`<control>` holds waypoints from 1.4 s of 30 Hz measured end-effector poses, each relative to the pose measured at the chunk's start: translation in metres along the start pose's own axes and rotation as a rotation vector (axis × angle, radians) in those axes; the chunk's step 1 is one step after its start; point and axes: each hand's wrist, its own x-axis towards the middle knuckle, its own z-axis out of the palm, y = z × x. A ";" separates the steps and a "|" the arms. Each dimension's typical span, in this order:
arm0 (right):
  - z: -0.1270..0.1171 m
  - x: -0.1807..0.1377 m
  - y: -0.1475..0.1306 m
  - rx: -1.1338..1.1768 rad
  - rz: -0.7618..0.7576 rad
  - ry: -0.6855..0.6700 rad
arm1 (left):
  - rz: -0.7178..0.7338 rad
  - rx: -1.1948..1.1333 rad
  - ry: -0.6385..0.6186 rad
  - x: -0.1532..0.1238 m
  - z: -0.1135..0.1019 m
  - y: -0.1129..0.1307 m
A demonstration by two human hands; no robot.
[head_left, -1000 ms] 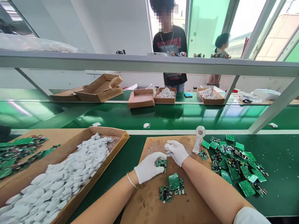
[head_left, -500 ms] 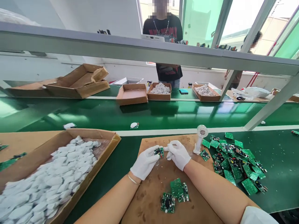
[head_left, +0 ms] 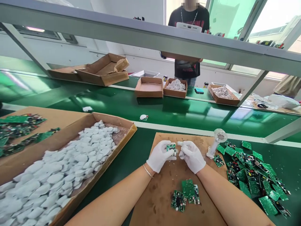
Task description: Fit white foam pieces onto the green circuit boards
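Observation:
My left hand (head_left: 159,156), in a white glove, holds a small green circuit board (head_left: 171,147) up above a brown cardboard mat (head_left: 162,191). My right hand (head_left: 192,155), also gloved, is closed right beside the board and seems to pinch a small white part against it. A few more green boards (head_left: 186,194) lie on the mat between my forearms. A clear plastic dispenser (head_left: 216,142) stands upright at the mat's far right corner.
A heap of green boards (head_left: 254,175) lies on the green table to the right. A cardboard tray (head_left: 110,147) of white parts sits left. Beyond it are more boards (head_left: 21,131). A green conveyor (head_left: 164,113) and boxes lie ahead. A person (head_left: 188,67) stands opposite.
The view has shifted left and tilted. Both hands have lifted the board off the mat and brought it up between them.

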 end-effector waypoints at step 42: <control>0.002 -0.003 -0.002 -0.058 0.024 0.056 | -0.012 -0.277 -0.129 -0.004 0.000 0.011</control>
